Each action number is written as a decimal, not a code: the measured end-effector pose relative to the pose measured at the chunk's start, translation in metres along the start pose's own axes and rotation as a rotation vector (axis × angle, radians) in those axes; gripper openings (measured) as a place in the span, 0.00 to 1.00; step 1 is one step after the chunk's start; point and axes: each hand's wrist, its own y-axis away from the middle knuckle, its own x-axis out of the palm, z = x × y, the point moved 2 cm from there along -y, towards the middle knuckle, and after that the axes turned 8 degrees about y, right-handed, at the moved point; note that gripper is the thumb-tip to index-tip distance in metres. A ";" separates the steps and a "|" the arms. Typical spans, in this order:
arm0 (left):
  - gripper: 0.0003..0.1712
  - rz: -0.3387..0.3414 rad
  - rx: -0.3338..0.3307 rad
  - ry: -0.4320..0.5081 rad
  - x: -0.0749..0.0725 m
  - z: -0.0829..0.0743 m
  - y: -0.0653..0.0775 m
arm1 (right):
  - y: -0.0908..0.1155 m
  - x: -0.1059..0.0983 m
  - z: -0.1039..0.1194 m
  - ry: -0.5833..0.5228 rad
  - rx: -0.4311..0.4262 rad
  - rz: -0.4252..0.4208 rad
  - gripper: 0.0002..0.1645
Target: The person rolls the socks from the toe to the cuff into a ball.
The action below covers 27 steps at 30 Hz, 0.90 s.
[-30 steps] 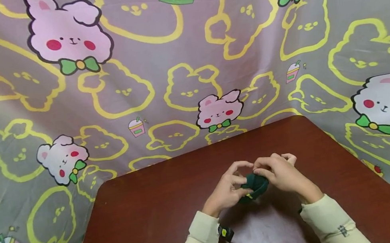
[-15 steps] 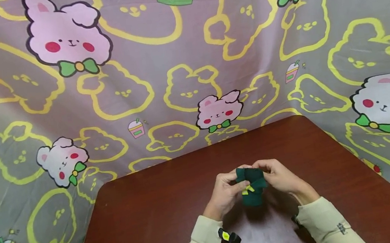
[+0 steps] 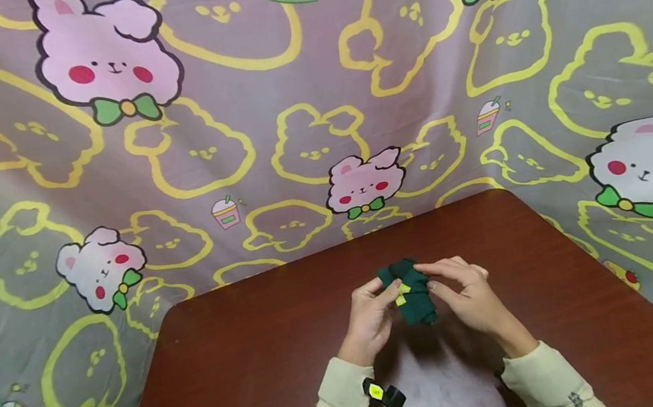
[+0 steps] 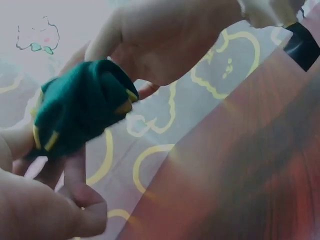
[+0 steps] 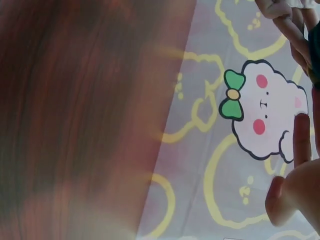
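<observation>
A rolled dark green cloth bundle (image 3: 417,300) with small yellow marks is held above the table. My left hand (image 3: 369,319) grips its left side, the thumb lying over the front beside the yellow marks. In the left wrist view the green bundle (image 4: 82,107) shows a folded-over opening at its right end. Close by on the right, my right hand (image 3: 472,294) reaches the bundle's upper right edge with a fairly straight index finger, and the thumb is near its side. The right wrist view shows only a sliver of the cloth (image 5: 315,55) and part of my right hand (image 5: 300,190).
The brown wooden table (image 3: 259,359) spreads beneath both hands. A printed curtain (image 3: 272,149) with rabbit faces hangs behind it and along the right side. A black strap (image 3: 384,395) with a yellow tag sits at the left wrist.
The green bundle has risen and tilted, and its opening no longer faces the head camera as widely. The right hand's fingers have loosened from its edge and spread; the left hand keeps its grip.
</observation>
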 end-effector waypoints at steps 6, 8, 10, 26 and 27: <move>0.13 0.011 0.027 -0.168 0.005 -0.005 0.001 | -0.002 -0.007 -0.005 0.086 0.035 0.111 0.13; 0.13 0.013 0.040 -0.219 0.006 -0.006 0.001 | -0.004 -0.008 -0.006 0.139 -0.003 0.150 0.14; 0.12 0.015 0.063 -0.279 0.006 -0.007 0.001 | -0.004 -0.008 -0.005 0.190 -0.068 0.171 0.17; 0.10 -0.191 0.056 -0.078 0.002 -0.018 -0.007 | 0.002 0.000 0.002 0.415 -0.423 0.142 0.09; 0.10 -0.202 0.047 -0.052 0.002 -0.019 -0.007 | 0.003 0.000 0.002 0.412 -0.418 0.150 0.10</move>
